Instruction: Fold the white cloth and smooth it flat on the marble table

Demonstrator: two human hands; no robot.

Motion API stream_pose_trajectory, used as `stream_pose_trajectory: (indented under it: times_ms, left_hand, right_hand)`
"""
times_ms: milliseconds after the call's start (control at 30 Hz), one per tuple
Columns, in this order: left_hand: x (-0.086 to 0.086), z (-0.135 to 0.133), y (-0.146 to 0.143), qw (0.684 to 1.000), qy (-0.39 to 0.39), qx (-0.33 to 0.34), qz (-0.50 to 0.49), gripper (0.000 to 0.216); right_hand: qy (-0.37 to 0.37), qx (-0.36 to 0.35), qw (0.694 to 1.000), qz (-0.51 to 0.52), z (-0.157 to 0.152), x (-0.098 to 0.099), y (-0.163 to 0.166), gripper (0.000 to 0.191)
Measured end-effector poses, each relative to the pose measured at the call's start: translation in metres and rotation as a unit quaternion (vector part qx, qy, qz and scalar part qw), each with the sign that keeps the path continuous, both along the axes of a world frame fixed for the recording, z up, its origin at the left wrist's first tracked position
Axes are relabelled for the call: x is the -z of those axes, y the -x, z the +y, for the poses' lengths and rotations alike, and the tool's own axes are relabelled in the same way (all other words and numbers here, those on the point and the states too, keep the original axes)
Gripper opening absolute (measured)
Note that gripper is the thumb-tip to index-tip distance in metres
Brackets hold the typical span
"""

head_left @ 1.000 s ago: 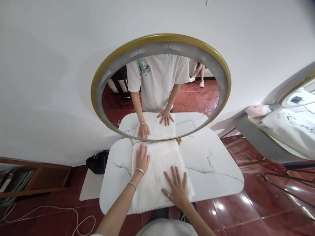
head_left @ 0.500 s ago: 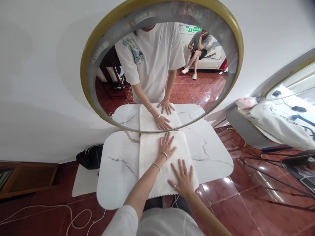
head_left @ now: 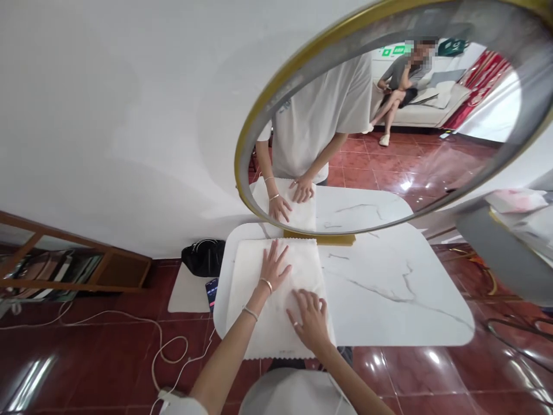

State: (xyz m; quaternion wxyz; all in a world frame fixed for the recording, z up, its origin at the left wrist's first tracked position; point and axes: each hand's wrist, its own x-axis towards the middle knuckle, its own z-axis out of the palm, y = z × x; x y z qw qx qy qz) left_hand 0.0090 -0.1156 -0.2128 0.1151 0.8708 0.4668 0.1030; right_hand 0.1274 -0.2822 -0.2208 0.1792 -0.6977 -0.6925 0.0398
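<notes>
White cloth (head_left: pixel 280 316), possibly books (head_left: pixel 63 268) in cabinet (head_left: pixel 123 271)

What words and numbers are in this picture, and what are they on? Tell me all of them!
None is clear enough to read.
Phone beside the table: marks on its lit screen, too small.
White cloth: a faint mark near its bottom edge, too blurred.
Green signs in the mirror: pale marks, too small.
Shirt print in the mirror: too blurred.
</notes>
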Motion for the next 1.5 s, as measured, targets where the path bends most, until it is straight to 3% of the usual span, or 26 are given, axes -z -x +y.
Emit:
stream_pose_trajectory:
  times_ms: [133, 233, 433, 600, 867, 967, 1067, 1133, 1200, 1300, 1500]
  left_hand:
    - [0.004, -0.008, 0.046, 0.987, -0.016, -0.157, 0.015, 0.055]
    - [0.006, -0.007, 0.069, 0.976, -0.023, -0.216, 0.028, 0.056]
    - [0.007, 0.026, 0.071, 0.968, -0.033, -0.250, 0.002, 0.057]
    - [0.006, 0.059, 0.072, 0.972, -0.043, -0.232, -0.002, 0.056]
    - [-0.001, 0.102, 0.064, 0.967, -0.034, -0.254, 0.011, 0.050]
    - [-0.001, 0.077, 0.062, 0.976, -0.026, -0.216, 0.017, 0.044]
    - [0.002, 0.023, 0.064, 0.976, -0.019, -0.218, 0.021, 0.046]
    - [0.004, -0.010, 0.066, 0.977, -0.024, -0.213, 0.024, 0.060]
    - [0.006, -0.026, 0.067, 0.980, -0.024, -0.194, 0.029, 0.075]
    - [0.007, -0.013, 0.067, 0.983, -0.018, -0.179, 0.034, 0.080]
    - [0.006, 0.043, 0.081, 0.981, -0.001, -0.191, 0.041, 0.073]
  right_hand:
    - [-0.067, 0.006, 0.998, 0.014, 0.047, 0.008, -0.007, 0.063]
    - [-0.057, -0.031, 0.998, -0.018, 0.081, 0.014, -0.009, 0.065]
    - [-0.049, -0.042, 0.997, -0.050, 0.128, 0.017, 0.001, 0.062]
    - [-0.055, -0.020, 0.997, -0.047, 0.165, 0.012, 0.012, 0.058]
    - [0.016, 0.022, 0.999, -0.039, 0.245, 0.011, 0.024, 0.056]
    - [0.016, 0.002, 0.999, -0.041, 0.245, 0.009, 0.022, 0.055]
    - [0.000, -0.034, 0.998, -0.048, 0.218, 0.006, 0.014, 0.051]
    - [-0.026, -0.074, 0.995, -0.064, 0.197, 0.007, 0.007, 0.049]
    - [-0.044, -0.105, 0.991, -0.077, 0.184, 0.009, 0.004, 0.050]
    - [-0.030, -0.087, 0.994, -0.060, 0.191, 0.012, 0.006, 0.053]
    - [-0.015, -0.057, 0.998, -0.021, 0.253, 0.012, 0.035, 0.060]
